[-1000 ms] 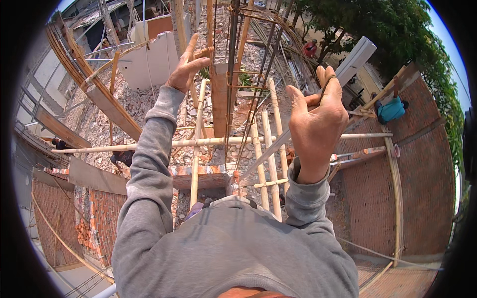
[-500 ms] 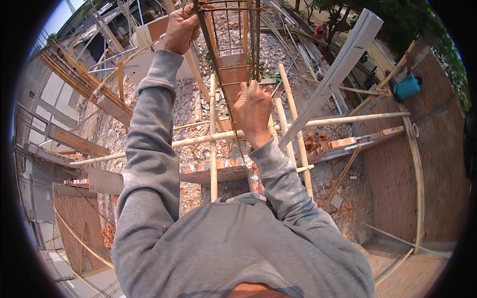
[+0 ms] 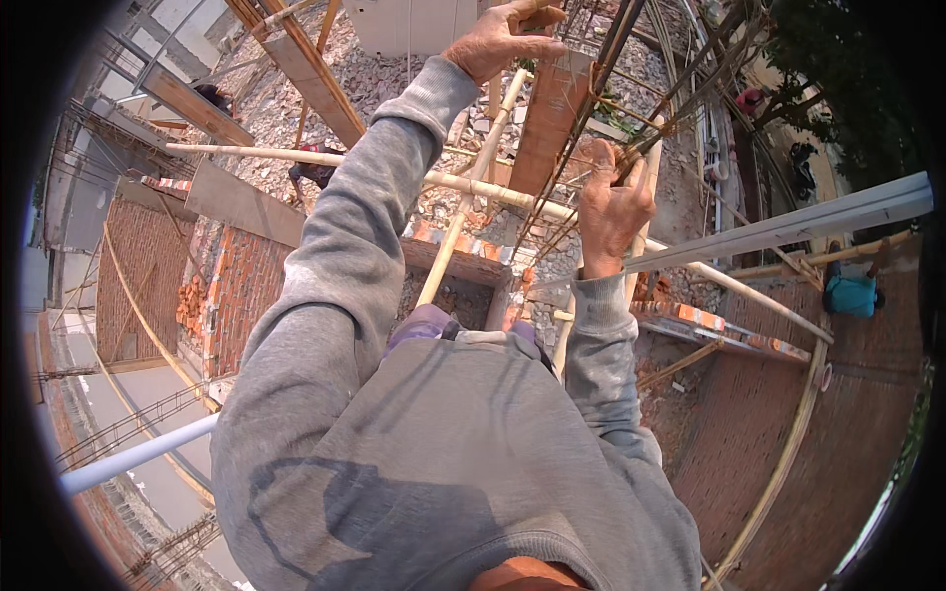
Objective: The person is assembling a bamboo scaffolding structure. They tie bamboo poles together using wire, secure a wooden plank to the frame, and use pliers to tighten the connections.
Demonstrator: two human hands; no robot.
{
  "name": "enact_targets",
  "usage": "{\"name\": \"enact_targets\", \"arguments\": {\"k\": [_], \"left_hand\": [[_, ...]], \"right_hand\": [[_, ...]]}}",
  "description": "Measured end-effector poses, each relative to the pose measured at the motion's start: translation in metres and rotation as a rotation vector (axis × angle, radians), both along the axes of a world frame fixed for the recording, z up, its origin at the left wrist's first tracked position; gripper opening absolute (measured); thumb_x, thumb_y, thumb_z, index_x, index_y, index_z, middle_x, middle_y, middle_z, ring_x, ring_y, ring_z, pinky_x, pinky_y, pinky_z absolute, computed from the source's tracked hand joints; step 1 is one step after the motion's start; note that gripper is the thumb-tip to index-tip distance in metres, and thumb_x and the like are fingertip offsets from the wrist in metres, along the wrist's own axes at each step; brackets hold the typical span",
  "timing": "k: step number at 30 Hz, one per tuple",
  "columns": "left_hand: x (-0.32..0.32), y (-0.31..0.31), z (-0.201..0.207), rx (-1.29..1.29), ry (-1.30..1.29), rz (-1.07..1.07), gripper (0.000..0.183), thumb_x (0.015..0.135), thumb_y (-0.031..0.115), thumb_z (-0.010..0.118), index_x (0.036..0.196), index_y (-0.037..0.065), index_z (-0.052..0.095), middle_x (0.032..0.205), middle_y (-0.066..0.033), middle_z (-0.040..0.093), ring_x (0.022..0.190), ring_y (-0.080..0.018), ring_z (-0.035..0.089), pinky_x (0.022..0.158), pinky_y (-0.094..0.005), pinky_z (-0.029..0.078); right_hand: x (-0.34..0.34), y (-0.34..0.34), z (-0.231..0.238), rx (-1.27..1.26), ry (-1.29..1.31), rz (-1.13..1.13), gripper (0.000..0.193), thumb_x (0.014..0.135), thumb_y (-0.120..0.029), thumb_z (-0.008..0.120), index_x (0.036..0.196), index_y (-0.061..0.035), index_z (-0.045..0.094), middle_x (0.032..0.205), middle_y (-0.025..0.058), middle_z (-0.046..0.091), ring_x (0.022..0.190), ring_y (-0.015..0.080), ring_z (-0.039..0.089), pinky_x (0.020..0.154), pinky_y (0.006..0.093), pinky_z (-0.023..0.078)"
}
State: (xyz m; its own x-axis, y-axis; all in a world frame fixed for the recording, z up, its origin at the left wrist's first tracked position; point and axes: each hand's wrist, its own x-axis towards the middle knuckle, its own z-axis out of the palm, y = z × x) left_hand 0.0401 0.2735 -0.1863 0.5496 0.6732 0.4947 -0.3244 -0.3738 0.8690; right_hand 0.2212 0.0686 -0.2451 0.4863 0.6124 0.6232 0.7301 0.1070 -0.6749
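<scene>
While aloft: 2 hands point(image 3: 503, 39) point(image 3: 611, 207), 1 rebar cage point(image 3: 591, 108).

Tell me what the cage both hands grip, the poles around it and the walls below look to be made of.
Cage: thin rusty-brown steel bars, apparently tied rebar, gripped by left hand and right hand.
Poles: pale, jointed, probably bamboo.
Walls: red brick, unplastered, mortar lines visible.
</scene>
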Motion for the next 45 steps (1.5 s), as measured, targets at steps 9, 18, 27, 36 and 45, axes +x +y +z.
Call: {"name": "enact_targets", "arguments": {"k": [9, 18, 27, 36, 45], "left_hand": [[-0.364, -0.046, -0.271, -0.917, 0.569, 1.481, 0.083, 0.083, 0.043, 0.084, 0.144, -0.006, 0.057, 0.149, -0.0248, 0.057, 0.138, -0.0351, 0.055, 0.115, -0.0452, 0.046], [-0.338, -0.193, -0.470, -1.461, -0.609, 0.870, 0.048, 0.088, 0.023, 0.079, 0.122, -0.003, 0.056, 0.090, -0.0157, 0.064, 0.078, -0.0380, 0.070, 0.069, -0.0612, 0.060], [-0.386, -0.196, -0.441, -1.324, -0.160, 0.801, 0.030, 0.087, 0.019, 0.073, 0.109, 0.002, 0.061, 0.086, -0.0159, 0.068, 0.071, -0.0332, 0.071, 0.069, -0.0451, 0.061], [-0.368, -0.273, -0.280, -1.323, -0.919, 0.564, 0.048, 0.094, 0.018, 0.067, 0.129, -0.001, 0.041, 0.097, -0.0185, 0.056, 0.082, -0.0281, 0.061, 0.076, -0.0422, 0.057], [-0.326, -0.296, -0.174, -1.278, -0.839, 0.582, 0.048, 0.096, 0.021, 0.064, 0.136, 0.001, 0.045, 0.106, -0.0171, 0.060, 0.094, -0.0277, 0.066, 0.081, -0.0439, 0.060]], "right_hand": [[-0.016, -0.129, -0.112, -0.334, 0.406, 0.240, 0.095, 0.092, -0.004, 0.081, 0.162, 0.0140, 0.020, 0.158, 0.0260, 0.048, 0.116, 0.0223, 0.065, 0.099, 0.0325, 0.057], [0.002, -0.196, -0.135, -0.618, 0.026, 0.555, 0.089, 0.082, -0.009, 0.091, 0.153, 0.0104, 0.042, 0.130, 0.0245, 0.071, 0.073, 0.0121, 0.063, 0.066, 0.0271, 0.052], [-0.100, -0.078, -0.134, -0.591, -0.361, 1.093, 0.091, 0.077, -0.021, 0.093, 0.147, 0.0148, 0.046, 0.127, 0.0198, 0.071, 0.073, 0.0243, 0.065, 0.066, 0.0376, 0.054], [-0.218, -0.058, -0.113, -0.429, -0.326, 1.381, 0.101, 0.074, -0.028, 0.094, 0.149, 0.0148, 0.042, 0.132, 0.0254, 0.066, 0.110, 0.0374, 0.070, 0.091, 0.0410, 0.057], [-0.283, -0.060, -0.038, -0.020, -0.336, 1.414, 0.091, 0.071, -0.031, 0.094, 0.140, 0.0123, 0.053, 0.108, 0.0189, 0.070, 0.087, 0.0310, 0.072, 0.071, 0.0393, 0.057]]}}
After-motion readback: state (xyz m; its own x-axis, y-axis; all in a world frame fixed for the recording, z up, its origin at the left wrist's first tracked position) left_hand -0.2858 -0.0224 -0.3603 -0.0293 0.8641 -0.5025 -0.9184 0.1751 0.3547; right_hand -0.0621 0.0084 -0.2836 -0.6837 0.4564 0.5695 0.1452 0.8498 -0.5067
